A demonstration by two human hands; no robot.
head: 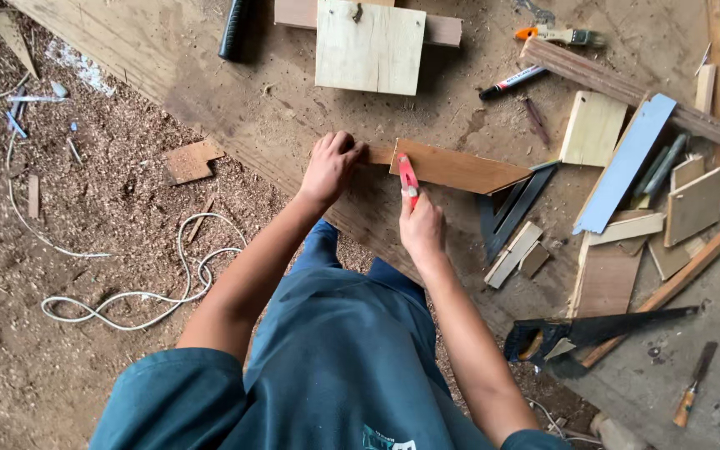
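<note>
The person in a blue shirt (335, 367) leans over a workbench (243, 100) from its near edge. The right hand (421, 227) is closed around a red cutter (408, 179), fingers wrapped on its lower end, its upper end lying on a brown wedge board (460, 169). The left hand (331, 165) is curled into a loose fist with its knuckles pressed on the narrow left end of that board, holding it flat on the bench. The board lies near the bench's front edge, pointing right, and its tapered tip touches a black square (514, 208).

Just right of the right forearm lie a few pale offcuts (514, 252). Farther right sit a handsaw (593, 331) with a black handle, a long thin strip (664, 292) crossing above it, and a chisel (693, 383). A blue strip (625, 164) leans across a heap of small panels (693, 204).

To the left, on the sawdust floor, a white cable (160, 283) loops, with a cardboard scrap (189, 161) beyond it.

At the far side rest a pale square board (368, 46), a black tube (233, 29), a marker (512, 82) and an orange-handled tool (556, 35).
</note>
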